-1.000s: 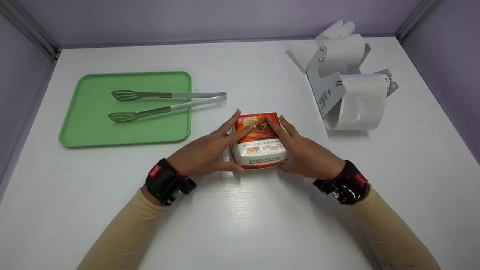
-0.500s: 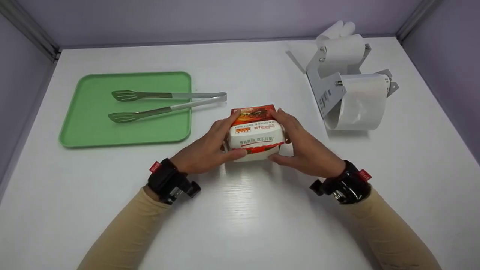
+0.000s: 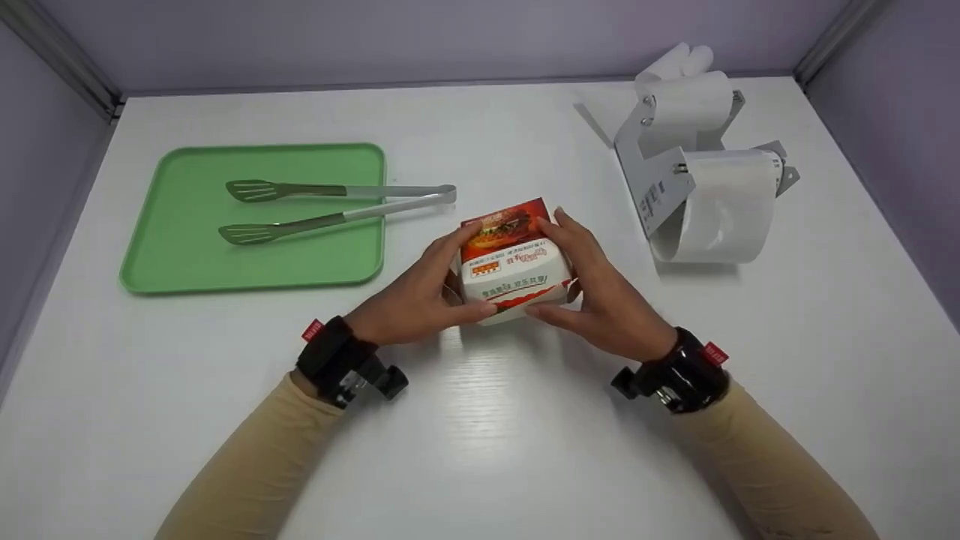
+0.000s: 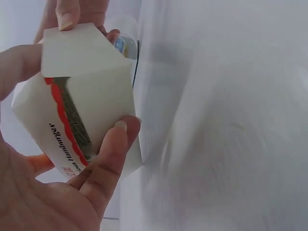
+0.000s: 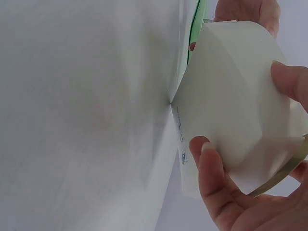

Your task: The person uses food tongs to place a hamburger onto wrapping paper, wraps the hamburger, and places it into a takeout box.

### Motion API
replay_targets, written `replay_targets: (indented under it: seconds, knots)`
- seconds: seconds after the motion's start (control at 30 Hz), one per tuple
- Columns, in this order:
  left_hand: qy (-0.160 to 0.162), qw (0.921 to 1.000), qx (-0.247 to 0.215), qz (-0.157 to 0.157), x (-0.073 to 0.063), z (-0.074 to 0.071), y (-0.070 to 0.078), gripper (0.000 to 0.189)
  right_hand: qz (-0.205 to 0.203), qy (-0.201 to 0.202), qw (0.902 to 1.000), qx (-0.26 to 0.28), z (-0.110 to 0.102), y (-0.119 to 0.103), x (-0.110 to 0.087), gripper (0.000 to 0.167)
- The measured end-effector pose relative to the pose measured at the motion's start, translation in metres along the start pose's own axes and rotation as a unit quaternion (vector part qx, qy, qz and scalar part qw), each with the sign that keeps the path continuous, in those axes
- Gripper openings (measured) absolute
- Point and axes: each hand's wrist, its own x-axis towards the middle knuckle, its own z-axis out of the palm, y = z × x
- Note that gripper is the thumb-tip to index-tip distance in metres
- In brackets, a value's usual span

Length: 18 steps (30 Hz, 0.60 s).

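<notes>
A paper hamburger box [image 3: 517, 262], white with a red printed top, is between my two hands near the middle of the white table. My left hand [image 3: 409, 300] grips its left side, the thumb on the front face and fingers by the top. From the other side my right hand [image 3: 619, 304] holds it in a similar way. The box is tilted, its lettered front face showing. In the left wrist view, red-edged lettering runs along the box [image 4: 62, 125]; the right wrist view shows plain white faces of the box [image 5: 231, 96]. Whether a corner touches the table is unclear.
At the left lies a green tray [image 3: 180, 262]. Metal tongs [image 3: 337, 210] rest on it, their handle end past its right edge. A metal dispenser [image 3: 656, 187] with rolls of white film [image 3: 727, 210] stands at the back right. Purple walls enclose the table.
The box has tipped up from lying flatter, so more of its front face shows, and it has turned slightly. My fingers have shifted from its top towards its sides.
</notes>
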Motion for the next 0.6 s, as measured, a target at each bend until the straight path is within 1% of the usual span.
replay_targets:
  seconds: [0.13,0.2,0.23,0.33,0.37,0.47,0.6]
  knots:
    - [-0.009,0.9998,-0.020,-0.002,0.0010,-0.0072,0.0042,0.103,0.000,0.005,1.0000,0.006,-0.0042,-0.0031,0.0031,0.096]
    - [-0.009,0.9998,-0.015,0.000,0.0015,-0.0087,0.0067,0.105,-0.002,0.006,0.9999,0.009,-0.0056,-0.0044,0.0040,0.097]
    - [-0.008,0.9999,-0.005,0.003,0.0018,-0.0089,0.0077,0.106,-0.003,0.007,0.9999,0.010,-0.0059,-0.0048,0.0044,0.097]
    - [0.010,0.9982,0.048,0.033,0.0030,-0.0072,0.0095,0.102,0.001,0.010,0.9998,0.018,-0.0059,-0.0056,0.0051,0.098]
    - [0.019,0.9963,0.071,0.045,0.0031,-0.0061,0.0097,0.099,0.004,0.010,0.9997,0.024,-0.0055,-0.0054,0.0052,0.097]
    - [0.044,0.9889,0.130,0.057,0.0017,-0.0027,0.0093,0.092,0.015,0.009,0.9990,0.041,-0.0034,-0.0029,0.0044,0.097]
    - [0.058,0.9875,0.135,0.058,0.0008,0.0001,0.0090,0.085,0.023,0.002,0.9959,0.088,-0.0015,0.0013,0.0040,0.095]
